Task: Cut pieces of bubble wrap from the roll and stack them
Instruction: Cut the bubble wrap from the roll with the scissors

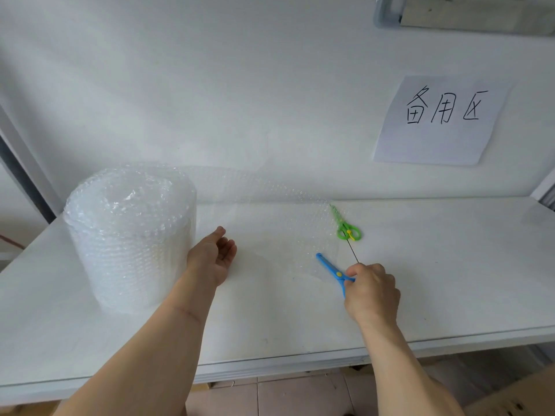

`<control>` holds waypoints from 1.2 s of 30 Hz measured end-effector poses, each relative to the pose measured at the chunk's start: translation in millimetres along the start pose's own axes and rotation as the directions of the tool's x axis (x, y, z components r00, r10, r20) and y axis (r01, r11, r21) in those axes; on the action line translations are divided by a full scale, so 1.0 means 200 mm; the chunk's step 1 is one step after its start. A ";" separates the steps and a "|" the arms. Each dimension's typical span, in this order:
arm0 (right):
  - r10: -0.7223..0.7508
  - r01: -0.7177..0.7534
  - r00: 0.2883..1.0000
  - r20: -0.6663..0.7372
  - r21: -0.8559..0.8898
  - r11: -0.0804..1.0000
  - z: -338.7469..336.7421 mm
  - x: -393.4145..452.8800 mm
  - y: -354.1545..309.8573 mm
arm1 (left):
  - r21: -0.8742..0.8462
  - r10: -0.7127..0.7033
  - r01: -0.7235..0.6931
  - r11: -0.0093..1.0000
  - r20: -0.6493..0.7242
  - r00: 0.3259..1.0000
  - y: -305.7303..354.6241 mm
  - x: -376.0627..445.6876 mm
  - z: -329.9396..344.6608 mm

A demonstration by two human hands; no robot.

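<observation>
Nearest the camera, 2 bare forearms reach out over the front edge of a white table [300,331]. Beneath that edge, tiled floor [288,394] shows, with a corner of a cardboard box [516,394] at the lower right.

The right hand [371,291] is curled around the handles of a pair of blue scissors [333,271], which have a yellow pivot. The blades are closed and point up and to the left, their tip lying over the near edge of the unrolled bubble wrap sheet [270,223]. A thin dark line on the table runs from just above this hand toward the green scissors; I cannot tell what it is.

The left hand [214,255] is over the table just right of the bubble wrap roll [130,235], palm turned toward the right, fingers loosely bent and holding nothing. Whether its wrist touches the roll cannot be told.

The roll stands upright on its end at the left of the table. From its far side the clear sheet runs rightward along the base of the wall, then lies flat on the table between the 2 hands.

Beyond the right hand, a pair of green scissors [345,226] lies at the right end of the sheet, with the blades under or on the wrap and the handles toward the camera.

Farther back is a white wall [210,85]. A sheet of paper with 3 handwritten characters [441,118] is stuck to it at the right. At the upper right corner is part of a grey metal fixture [462,13].
</observation>
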State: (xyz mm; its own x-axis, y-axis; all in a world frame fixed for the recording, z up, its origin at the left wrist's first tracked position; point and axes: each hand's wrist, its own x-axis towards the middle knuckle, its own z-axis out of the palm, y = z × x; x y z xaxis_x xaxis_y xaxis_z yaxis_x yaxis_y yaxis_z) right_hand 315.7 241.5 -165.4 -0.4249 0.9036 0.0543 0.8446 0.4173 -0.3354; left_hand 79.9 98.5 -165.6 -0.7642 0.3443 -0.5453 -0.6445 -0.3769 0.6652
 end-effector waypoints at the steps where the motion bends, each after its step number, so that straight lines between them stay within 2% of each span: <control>1: 0.017 -0.017 1.000 0.003 -0.041 0.999 -0.01 0.00 0.00 | -0.001 0.000 0.000 1.000 0.000 1.000 0.00 0.00 0.00; 7: 0.097 -0.099 0.978 0.183 0.006 0.995 -0.03 0.04 0.00 | 0.013 -0.005 0.005 1.000 -0.001 1.000 0.00 0.01 0.01; 15: 0.126 -0.099 0.955 0.268 -0.113 0.989 -0.06 0.11 0.03 | 0.010 -0.005 0.005 1.000 0.008 1.000 -0.01 0.02 0.01; 18: 0.097 -0.098 0.970 0.221 -0.009 0.995 -0.07 0.09 0.03 | 0.012 -0.005 0.005 1.000 0.016 1.000 -0.01 0.01 0.01; 20: 0.060 -0.089 0.983 0.173 0.164 0.982 -0.09 0.07 0.01 | 0.011 -0.007 0.006 1.000 0.027 1.000 0.00 0.01 0.01; 22: 0.029 -0.118 0.982 0.189 0.481 0.869 -0.13 0.04 -0.03 | 0.012 -0.007 0.006 1.000 0.036 0.999 0.00 0.01 0.00; 24: -0.003 -0.224 0.959 0.283 0.764 0.605 -0.15 0.00 -0.09 | 0.021 -0.002 0.001 1.000 0.050 0.999 0.00 0.00 0.00; 26: -0.106 -0.364 0.901 0.421 0.866 0.343 -0.11 -0.06 -0.18 | 0.022 0.008 -0.010 1.000 0.064 0.998 0.00 -0.01 0.00; 27: -0.166 -0.440 0.860 0.483 0.865 0.241 -0.07 -0.09 -0.22 | 0.018 0.013 -0.014 1.000 0.066 0.998 0.00 -0.01 0.00; 29: -0.234 -0.567 0.781 0.579 0.815 0.122 0.01 -0.16 -0.31 | 0.014 0.020 -0.021 1.000 0.069 0.997 0.00 -0.02 0.00; 33: -0.274 -0.709 0.679 0.681 0.706 -0.001 0.10 -0.26 -0.46 | 0.053 0.027 -0.031 0.998 0.078 0.997 0.00 -0.03 0.01; 36: -0.304 -0.751 0.636 0.709 0.659 -0.034 0.10 -0.31 -0.55 | 0.083 0.029 -0.036 0.996 0.081 0.996 0.00 -0.03 0.02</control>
State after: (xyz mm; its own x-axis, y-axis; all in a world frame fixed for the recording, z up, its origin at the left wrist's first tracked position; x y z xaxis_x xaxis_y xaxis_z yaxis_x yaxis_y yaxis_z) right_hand 242.7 138.5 -151.5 -0.7583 0.3791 -0.5304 0.0759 -0.7567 -0.6494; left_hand 84.3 100.2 -159.3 -0.7780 0.4022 -0.4826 -0.6127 -0.3162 0.7243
